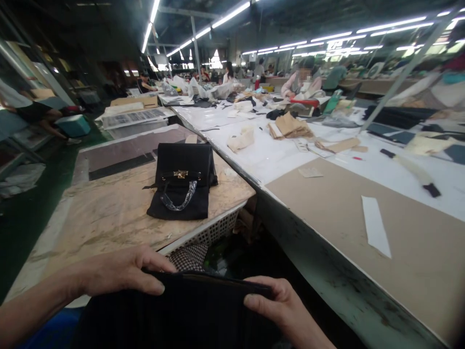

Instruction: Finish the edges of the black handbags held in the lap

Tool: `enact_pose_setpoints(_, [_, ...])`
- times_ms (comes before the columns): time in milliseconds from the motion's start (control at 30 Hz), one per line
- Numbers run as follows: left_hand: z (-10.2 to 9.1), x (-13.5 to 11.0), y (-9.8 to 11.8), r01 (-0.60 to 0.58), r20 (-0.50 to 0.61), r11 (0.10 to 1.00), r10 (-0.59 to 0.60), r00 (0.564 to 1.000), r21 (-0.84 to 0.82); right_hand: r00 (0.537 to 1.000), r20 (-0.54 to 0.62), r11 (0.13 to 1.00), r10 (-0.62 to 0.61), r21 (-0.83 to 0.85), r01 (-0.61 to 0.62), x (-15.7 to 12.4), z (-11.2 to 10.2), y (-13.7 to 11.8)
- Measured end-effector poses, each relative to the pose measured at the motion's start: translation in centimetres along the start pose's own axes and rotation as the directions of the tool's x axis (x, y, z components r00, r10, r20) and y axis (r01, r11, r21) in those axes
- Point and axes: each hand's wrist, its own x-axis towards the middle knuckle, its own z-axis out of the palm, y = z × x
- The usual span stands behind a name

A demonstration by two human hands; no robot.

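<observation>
My left hand pinches the upper edge of a black sheet-like piece, thumb in front and fingers behind. At the other end of that edge, my right hand grips it the same way. The edge looks doubled, with a thin brownish line inside; whether it is leather or cloth I cannot tell. The lower part merges with the dark area at the bottom of the view. Beyond my hands, a black handbag with a gold clasp and a plastic-wrapped handle rests on black material on the wooden board.
A white lattice crate stands under the board. To the right runs a long worktable bearing brown card, a white strip and folded brown paper. Co-workers sit farther back, one in pink.
</observation>
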Motion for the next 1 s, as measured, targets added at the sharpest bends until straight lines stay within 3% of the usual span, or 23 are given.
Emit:
enact_pose_setpoints(100, [-0.6,0.2,-0.7,0.04,0.044,0.997,-0.037,0.998,-0.067,1.0,0.02,0.999,0.003,0.034,-0.003,-0.2,0.0,-0.1])
enact_pose_setpoints(200, [-1.3,0.6,-2.0,0.074,-0.009,0.997,-0.073,0.997,0.033,0.999,0.036,0.997,0.006,0.08,-0.009,-0.1,0.0,0.1])
enact_pose_setpoints(333, [-1.7,1.3,-3.4,0.1,0.026,0.995,-0.099,0.995,-0.008,1.0,-0.027,0.997,0.007,0.083,-0.005,-0.2,0.5,0.1])
enact_pose_setpoints(500, [-1.4,1.5,-3.7,0.1,0.039,0.994,-0.099,0.994,-0.032,0.996,-0.075,0.991,0.038,0.134,-0.028,-0.7,1.2,0.1])
enact_pose_setpoints(700, [-1.3,0.5,-3.7,0.123,-0.057,0.99,-0.12,0.991,0.069,0.993,-0.108,0.987,0.05,0.16,-0.032,-0.4,1.0,1.0])
enact_pose_setpoints(867, [-0.7,0.3,-2.1,-0.007,0.025,1.0,0.007,1.0,0.0,0.999,-0.019,0.999,0.051,0.004,-0.051,0.0,0.4,-0.5])
enact_pose_setpoints(1000, [-0.3,0.3,-1.7,-0.055,0.057,0.996,0.059,0.997,-0.074,0.991,0.128,0.95,-0.038,-0.304,0.076,0.6,0.3,-2.9])
